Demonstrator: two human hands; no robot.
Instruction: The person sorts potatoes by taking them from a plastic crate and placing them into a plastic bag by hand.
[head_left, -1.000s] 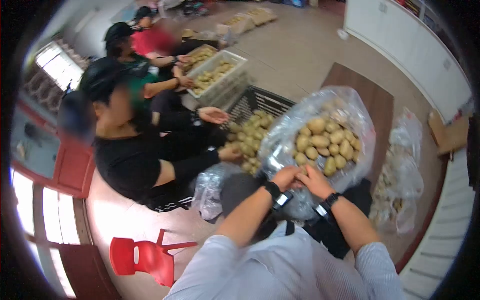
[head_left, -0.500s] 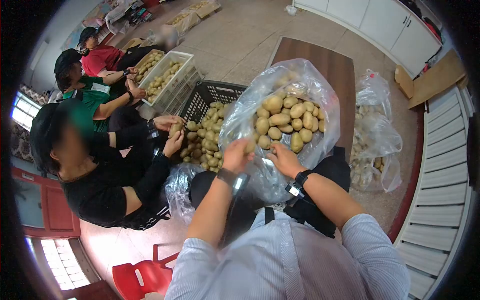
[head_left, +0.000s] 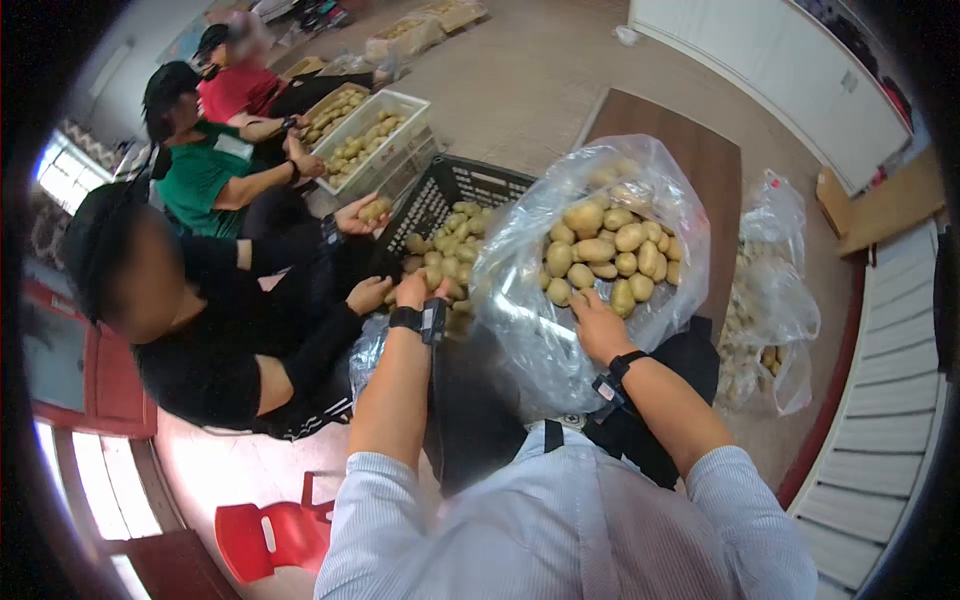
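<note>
Over the near side of the black crate point(head_left: 487, 172), my left hand point(head_left: 412, 291) has its thumb and fingers around a potato point(head_left: 432, 277), partly hidden by the hand. More potatoes point(head_left: 455, 245) lie under and beyond it in the crate. My right hand point(head_left: 600, 328) is inside the clear plastic bag point(head_left: 520, 345), its fingers curled at the near edge of the potatoes point(head_left: 630, 238) there. What those fingers hold, if anything, I cannot make out. The bag stands open with its rim spread wide.
A co-worker in black at the left holds a potato point(head_left: 375, 210) over the same crate. Two others sit behind a white crate point(head_left: 408, 108). A brown table point(head_left: 655, 118) is beyond the bag; filled bags point(head_left: 765, 300) stand right, a red chair point(head_left: 243, 543) lower left.
My left hand has moved left from the bag's near rim to the black crate. My right hand stays by the bagged potatoes. The co-worker's hands have parted. The view has shifted.
</note>
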